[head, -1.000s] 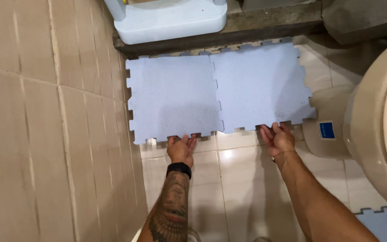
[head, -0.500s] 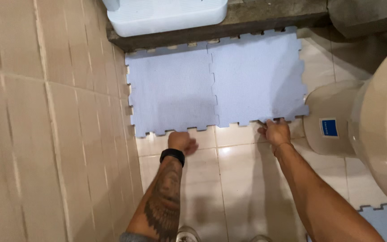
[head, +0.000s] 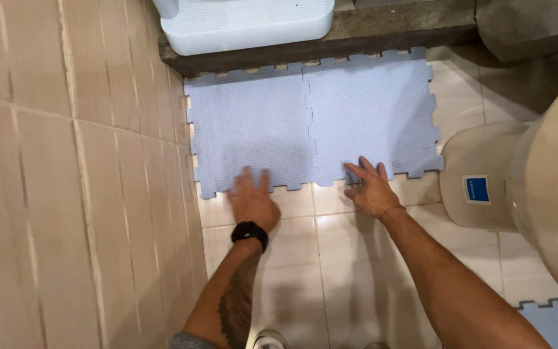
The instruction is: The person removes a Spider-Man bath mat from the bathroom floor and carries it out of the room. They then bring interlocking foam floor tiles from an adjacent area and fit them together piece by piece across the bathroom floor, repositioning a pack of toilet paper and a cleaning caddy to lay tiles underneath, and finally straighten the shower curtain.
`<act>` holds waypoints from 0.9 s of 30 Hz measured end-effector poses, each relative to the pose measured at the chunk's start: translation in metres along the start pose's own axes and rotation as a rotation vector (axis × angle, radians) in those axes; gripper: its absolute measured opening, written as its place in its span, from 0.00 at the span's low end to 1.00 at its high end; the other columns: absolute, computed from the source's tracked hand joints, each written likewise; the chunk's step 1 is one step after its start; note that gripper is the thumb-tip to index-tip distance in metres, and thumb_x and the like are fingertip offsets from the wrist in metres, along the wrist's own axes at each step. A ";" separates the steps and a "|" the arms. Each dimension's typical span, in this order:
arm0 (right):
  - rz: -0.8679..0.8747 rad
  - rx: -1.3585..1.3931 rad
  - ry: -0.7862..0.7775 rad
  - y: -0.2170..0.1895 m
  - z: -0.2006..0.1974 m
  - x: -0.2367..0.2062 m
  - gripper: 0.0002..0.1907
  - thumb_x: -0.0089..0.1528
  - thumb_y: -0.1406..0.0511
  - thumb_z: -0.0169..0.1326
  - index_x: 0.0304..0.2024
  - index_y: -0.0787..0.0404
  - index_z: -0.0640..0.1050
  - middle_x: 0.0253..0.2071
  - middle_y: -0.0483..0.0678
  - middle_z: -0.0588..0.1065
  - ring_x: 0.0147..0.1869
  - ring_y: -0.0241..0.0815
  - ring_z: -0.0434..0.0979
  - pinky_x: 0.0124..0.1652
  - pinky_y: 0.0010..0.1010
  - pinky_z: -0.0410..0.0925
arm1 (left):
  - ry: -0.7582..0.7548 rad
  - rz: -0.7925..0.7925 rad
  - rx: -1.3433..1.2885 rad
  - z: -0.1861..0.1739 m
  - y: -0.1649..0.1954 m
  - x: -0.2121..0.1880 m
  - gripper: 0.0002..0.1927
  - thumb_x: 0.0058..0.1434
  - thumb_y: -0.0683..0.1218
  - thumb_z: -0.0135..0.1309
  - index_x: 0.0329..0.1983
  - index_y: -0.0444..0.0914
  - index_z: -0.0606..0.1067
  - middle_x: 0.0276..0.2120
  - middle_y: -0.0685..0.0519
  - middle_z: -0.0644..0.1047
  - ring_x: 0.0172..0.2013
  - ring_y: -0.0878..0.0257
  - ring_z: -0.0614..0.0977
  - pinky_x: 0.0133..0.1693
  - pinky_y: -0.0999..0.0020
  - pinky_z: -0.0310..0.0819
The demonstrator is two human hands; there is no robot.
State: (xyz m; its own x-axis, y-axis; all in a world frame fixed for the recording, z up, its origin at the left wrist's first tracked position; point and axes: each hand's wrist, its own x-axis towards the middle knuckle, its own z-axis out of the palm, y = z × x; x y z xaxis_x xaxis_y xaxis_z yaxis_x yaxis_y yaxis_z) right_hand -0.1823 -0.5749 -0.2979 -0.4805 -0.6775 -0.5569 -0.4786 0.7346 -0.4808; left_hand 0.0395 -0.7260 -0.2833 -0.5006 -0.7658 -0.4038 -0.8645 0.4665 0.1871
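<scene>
Two light-blue interlocking foam mat tiles are lying joined side by side on the beige tiled floor (head: 356,271), pushed up against the dark concrete step (head: 382,35) at the far edge of the floor. The left foam tile (head: 250,126) is sitting with its left edge along the tiled wall (head: 53,174); the right foam tile (head: 369,113) is reaching toward the base of the beige toilet (head: 485,174), which is standing at the right edge of the floor, just beside the mat's near right corner.

The left hand (head: 253,200), with a black band at the wrist, is lying flat and open, its fingertips pressing on the near toothed edge of the left foam tile. The right hand (head: 371,187) is also spread open, fingers resting on the near edge of the right foam tile. Neither hand is gripping anything; the two hands are apart, one on each tile.

Judging by how things lie, the first row looks largely laid: the seam between the two tiles is closed and both are sitting square to the step. Bare floor is showing across the whole near half, and another blue foam piece (head: 553,320) is lying at the near right corner, not joined to the rest, so most of the covering appears to be left. A pale blue plastic tub (head: 247,22) is standing on the step.
</scene>
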 end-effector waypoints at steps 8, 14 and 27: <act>0.045 -0.367 -0.095 0.002 0.008 -0.016 0.46 0.55 0.63 0.61 0.75 0.41 0.58 0.79 0.50 0.41 0.81 0.54 0.36 0.71 0.49 0.44 | -0.219 0.126 0.084 0.002 0.017 0.000 0.38 0.60 0.43 0.50 0.76 0.48 0.57 0.76 0.43 0.49 0.73 0.40 0.50 0.68 0.30 0.39; 0.016 -0.289 -0.165 0.005 -0.018 -0.017 0.42 0.56 0.57 0.62 0.71 0.54 0.61 0.70 0.54 0.62 0.72 0.52 0.63 0.66 0.40 0.61 | -0.319 0.144 0.114 -0.018 0.023 -0.003 0.38 0.60 0.44 0.49 0.75 0.48 0.56 0.76 0.46 0.48 0.71 0.43 0.51 0.65 0.31 0.38; -0.382 0.200 0.686 -0.174 -0.239 -0.283 0.21 0.54 0.67 0.64 0.51 0.59 0.80 0.48 0.49 0.81 0.47 0.49 0.82 0.49 0.35 0.74 | 0.018 0.577 -0.865 -0.171 0.212 -0.095 0.14 0.51 0.41 0.57 0.42 0.35 0.79 0.39 0.44 0.83 0.41 0.47 0.83 0.43 0.58 0.78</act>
State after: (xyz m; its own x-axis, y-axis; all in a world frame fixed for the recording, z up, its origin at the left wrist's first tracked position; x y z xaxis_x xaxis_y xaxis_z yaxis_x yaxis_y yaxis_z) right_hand -0.1387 -0.5194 0.1059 -0.6853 -0.7060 0.1784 -0.5915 0.3968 -0.7020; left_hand -0.1038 -0.6301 -0.0527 -0.8431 -0.5365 -0.0366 -0.2264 0.2924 0.9291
